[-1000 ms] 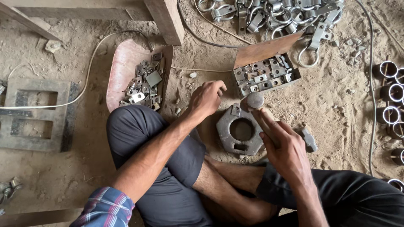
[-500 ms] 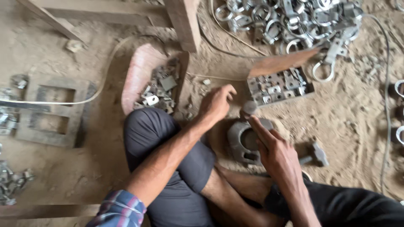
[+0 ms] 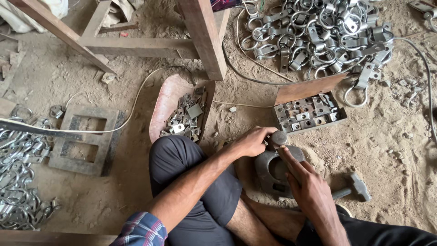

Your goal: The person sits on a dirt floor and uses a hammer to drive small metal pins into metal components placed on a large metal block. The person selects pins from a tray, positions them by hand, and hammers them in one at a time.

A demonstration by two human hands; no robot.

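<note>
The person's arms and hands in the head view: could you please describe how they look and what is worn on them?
Both hands, the left hand and the right hand, are bare, with no gloves, rings or watch visible. The left forearm is uncovered up to a rolled plaid sleeve in blue, red and white checks. The right forearm is bare as far as the frame shows. Dark trousers cover the folded legs below.

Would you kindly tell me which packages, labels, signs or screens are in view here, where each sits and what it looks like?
No labels, signs or screens show.
Open box: beyond the hands, rectangular, rust-brown flap raised, holding small grey metal brackets.
Curved tray: on the dirt above the left knee, reddish-brown, holding loose metal plates.
</note>
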